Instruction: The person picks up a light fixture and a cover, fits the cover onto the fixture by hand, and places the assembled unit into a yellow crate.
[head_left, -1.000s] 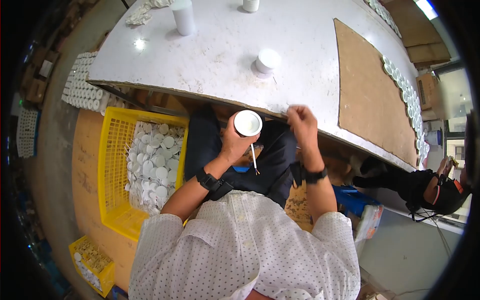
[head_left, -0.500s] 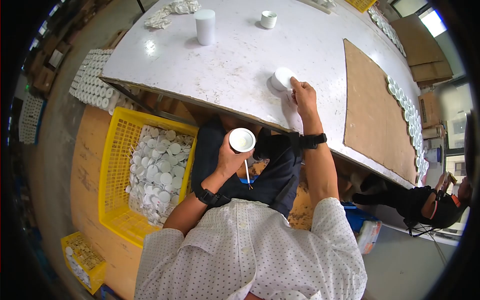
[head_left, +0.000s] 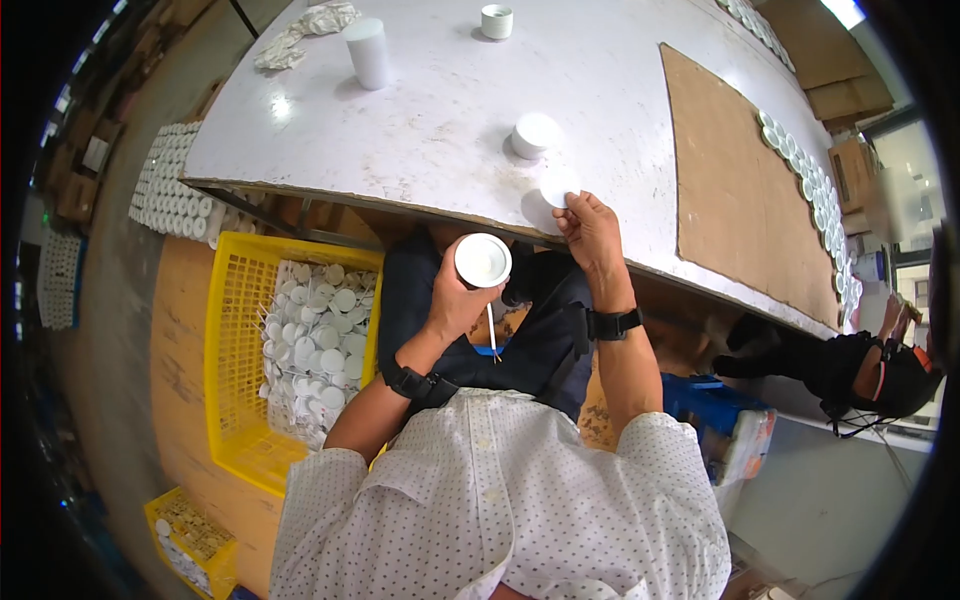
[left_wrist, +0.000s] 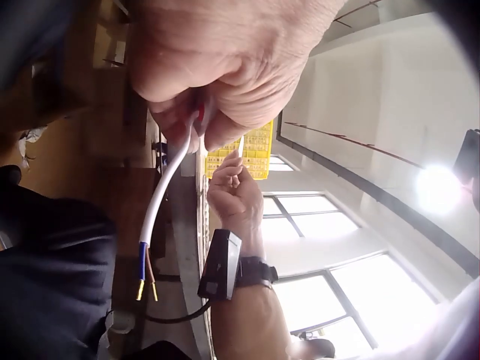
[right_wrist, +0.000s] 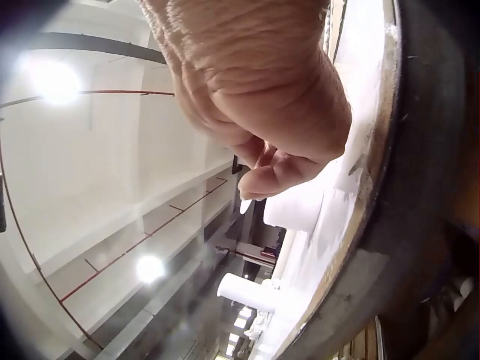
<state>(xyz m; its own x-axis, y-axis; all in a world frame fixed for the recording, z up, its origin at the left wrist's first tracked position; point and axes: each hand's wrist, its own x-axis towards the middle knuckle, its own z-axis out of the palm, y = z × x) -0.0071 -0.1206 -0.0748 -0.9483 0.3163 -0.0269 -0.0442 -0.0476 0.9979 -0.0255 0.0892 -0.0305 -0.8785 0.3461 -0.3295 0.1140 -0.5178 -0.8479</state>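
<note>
My left hand (head_left: 455, 302) grips a round white cup-shaped housing (head_left: 483, 258) over the lap, its open face turned up. From under it hangs a white cable (left_wrist: 156, 199), which ends in bare-tipped blue and brown wires (left_wrist: 146, 274). At the table's near edge, my right hand (head_left: 592, 238) pinches a thin white disc (head_left: 557, 184) between thumb and fingers. Just beyond that disc a stack of white discs (head_left: 536, 134) stands on the table. The right wrist view shows only a sliver of the pinched disc (right_wrist: 245, 205), beside the fingertips.
A yellow crate (head_left: 222, 370) of white round pieces with cables stands to the left. On the white table (head_left: 440, 130) are a tall white cylinder (head_left: 368, 56), a small ribbed white piece (head_left: 496, 22) and a brown board (head_left: 735, 190). Another person (head_left: 850, 375) is at the right.
My right hand reached from the table edge to the disc stack, then drew back toward me with one disc. The left hand keeps holding the housing over the lap.
</note>
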